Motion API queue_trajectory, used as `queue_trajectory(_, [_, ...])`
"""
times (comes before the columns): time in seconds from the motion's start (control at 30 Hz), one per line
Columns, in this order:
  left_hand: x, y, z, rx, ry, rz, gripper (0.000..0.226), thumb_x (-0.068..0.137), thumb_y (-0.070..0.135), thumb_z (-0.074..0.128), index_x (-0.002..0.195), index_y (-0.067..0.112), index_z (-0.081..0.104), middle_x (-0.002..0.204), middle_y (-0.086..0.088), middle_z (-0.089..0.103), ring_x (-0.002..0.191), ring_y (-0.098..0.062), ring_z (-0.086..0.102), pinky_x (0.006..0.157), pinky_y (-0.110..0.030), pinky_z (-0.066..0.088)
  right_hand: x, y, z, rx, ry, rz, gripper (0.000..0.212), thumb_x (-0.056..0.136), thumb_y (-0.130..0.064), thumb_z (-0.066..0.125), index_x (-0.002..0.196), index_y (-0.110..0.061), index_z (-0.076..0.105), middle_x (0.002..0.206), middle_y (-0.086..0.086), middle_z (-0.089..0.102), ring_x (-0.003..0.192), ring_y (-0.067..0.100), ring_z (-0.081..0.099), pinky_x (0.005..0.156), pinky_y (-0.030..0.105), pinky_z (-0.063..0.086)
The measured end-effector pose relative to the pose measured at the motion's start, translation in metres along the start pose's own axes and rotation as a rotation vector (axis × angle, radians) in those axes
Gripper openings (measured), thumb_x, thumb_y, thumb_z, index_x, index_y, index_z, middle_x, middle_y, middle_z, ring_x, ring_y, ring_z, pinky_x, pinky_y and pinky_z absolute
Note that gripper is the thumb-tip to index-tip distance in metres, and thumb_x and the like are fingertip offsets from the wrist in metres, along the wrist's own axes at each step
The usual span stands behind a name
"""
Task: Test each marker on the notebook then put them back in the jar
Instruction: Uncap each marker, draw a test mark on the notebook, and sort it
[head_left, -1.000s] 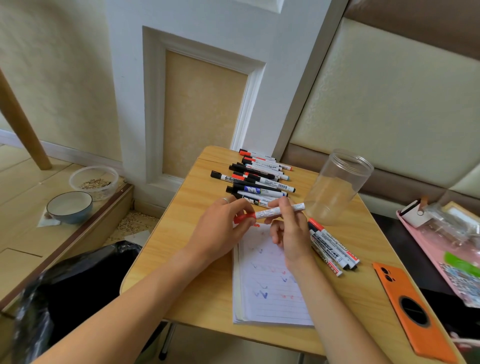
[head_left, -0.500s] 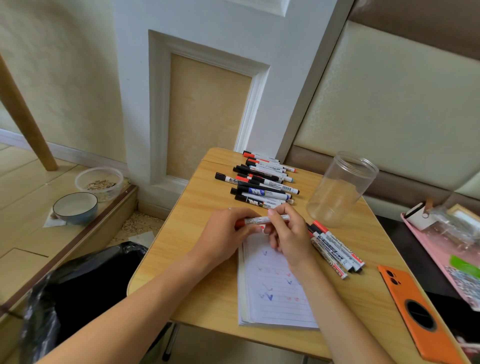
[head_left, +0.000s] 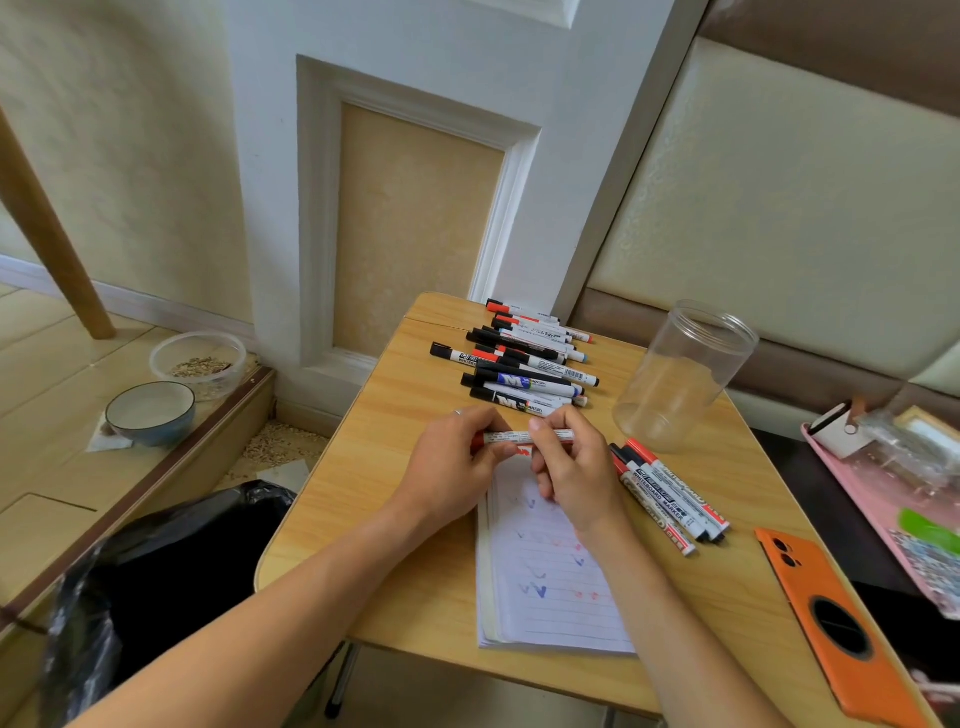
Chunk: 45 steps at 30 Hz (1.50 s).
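Red whiteboard marker (head_left: 524, 437): held level over the notebook's (head_left: 550, 582) far edge, left hand (head_left: 457, 462) pinching the cap end, right hand (head_left: 569, 467) gripping the barrel, likely recapping. Untested markers (head_left: 519, 358) far; tested markers (head_left: 670, 499) right, beside the empty jar (head_left: 680, 374), all on the surface (head_left: 374, 519).

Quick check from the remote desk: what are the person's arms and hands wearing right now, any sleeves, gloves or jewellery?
Both forearms are bare as far as the frame shows, with no sleeves, gloves, watch or wristband in view. The left hand wears a thin silver-coloured ring on one finger. The right hand shows no ring or other jewellery.
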<state>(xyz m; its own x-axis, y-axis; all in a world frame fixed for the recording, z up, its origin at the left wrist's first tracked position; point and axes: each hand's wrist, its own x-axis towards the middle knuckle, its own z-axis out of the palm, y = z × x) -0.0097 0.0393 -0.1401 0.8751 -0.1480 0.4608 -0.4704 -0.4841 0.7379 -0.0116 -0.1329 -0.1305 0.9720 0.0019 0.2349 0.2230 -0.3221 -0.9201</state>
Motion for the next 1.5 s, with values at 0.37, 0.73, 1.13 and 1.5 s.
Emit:
queue_trajectory(0.37, [-0.026, 0.013, 0.0, 0.354, 0.005, -0.172, 0.08, 0.08, 0.068, 0.066, 0.136, 0.023, 0.031, 0.128, 0.006, 0.03, 0.119, -0.014, 0.032, 0.094, -0.029, 0.034, 0.005, 0.003, -0.001, 0.153, 0.298, 0.064, 0.018, 0.101, -0.023, 0.065, 0.088, -0.013, 0.058, 0.065, 0.001, 0.062, 0.051, 0.018, 0.053, 0.043, 0.025, 0.036])
queue_trajectory(0.73, [-0.046, 0.002, -0.026, 0.491, -0.415, 0.22, 0.049, 0.095, 0.072, 0.04, 0.134, 0.042, 0.043, 0.138, 0.008, 0.038, 0.129, -0.013, 0.031, 0.105, -0.038, 0.03, 0.005, 0.003, -0.001, -0.04, 0.317, 0.048, 0.02, 0.091, -0.023, 0.077, 0.088, -0.014, 0.059, 0.077, 0.004, 0.072, 0.065, 0.019, 0.073, 0.057, 0.039, 0.056])
queue_trajectory(1.13, [-0.046, -0.003, -0.022, 0.486, -0.436, 0.218, 0.051, 0.092, 0.074, 0.039, 0.132, 0.043, 0.043, 0.14, 0.008, 0.037, 0.134, -0.015, 0.029, 0.107, -0.041, 0.028, -0.037, 0.001, -0.057, -0.697, 0.333, -0.178, 0.021, 0.085, -0.013, 0.07, 0.081, -0.015, 0.049, 0.074, -0.005, 0.057, 0.068, 0.023, 0.052, 0.056, 0.036, 0.036])
queue_trajectory(1.5, [-0.046, 0.001, -0.025, 0.507, -0.428, 0.207, 0.062, 0.088, 0.08, 0.029, 0.132, 0.04, 0.046, 0.138, 0.008, 0.042, 0.129, -0.012, 0.033, 0.105, -0.038, 0.031, -0.071, 0.028, -0.094, -1.075, 0.235, -0.286, 0.018, 0.087, -0.011, 0.074, 0.097, -0.018, 0.06, 0.098, 0.002, 0.065, 0.089, 0.02, 0.062, 0.066, 0.037, 0.055])
